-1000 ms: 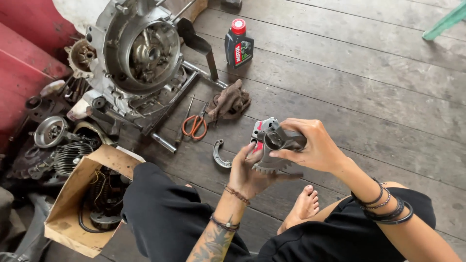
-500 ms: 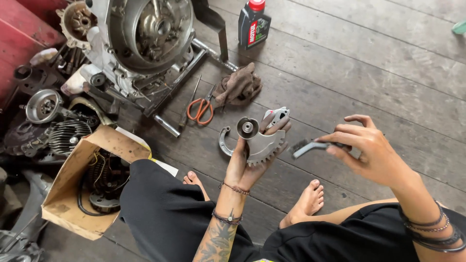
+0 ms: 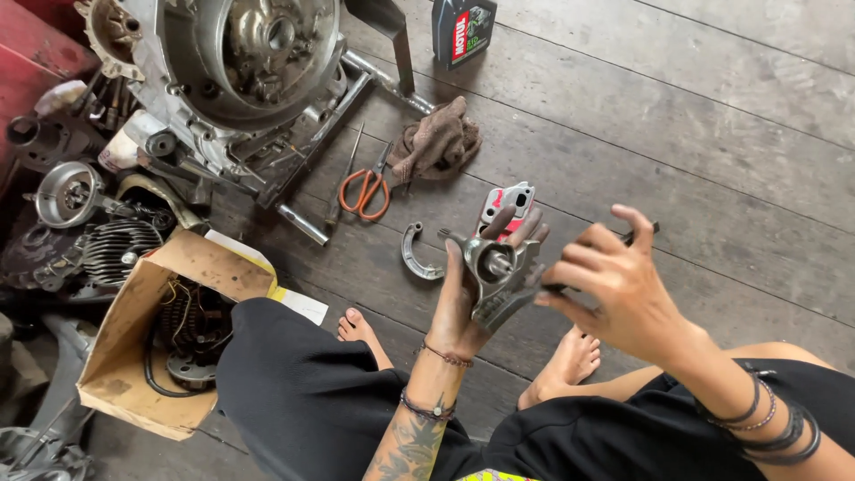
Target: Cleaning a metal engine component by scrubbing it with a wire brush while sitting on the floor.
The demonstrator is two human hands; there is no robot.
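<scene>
Left hand [image 3: 476, 294] cradling metal gear part [image 3: 499, 272], fingers wrapped round it; right hand [image 3: 614, 285] pinching dark lever [image 3: 643, 233]; keeping part steady, aligning carefully.

The person is sitting on the dark wooden plank floor [image 3: 712, 134], legs folded, bare feet showing. The left hand [image 3: 476, 294] is cupping a greasy grey metal brake-plate assembly [image 3: 500, 278], palm up, fingers wrapping round its back. The right hand [image 3: 614, 281] is pinching at the part's right edge, fingertips touching the metal. Just beyond, a curved grey brake shoe [image 3: 414, 254] is lying on the boards, with orange-handled scissors [image 3: 365, 191] and a crumpled brown rag [image 3: 438, 138] farther off. A large silver engine casing [image 3: 240, 62] is standing at the top left, a black oil bottle [image 3: 461, 27] near it. An open cardboard box [image 3: 134, 312] of wiring is sitting beside the left knee.
</scene>
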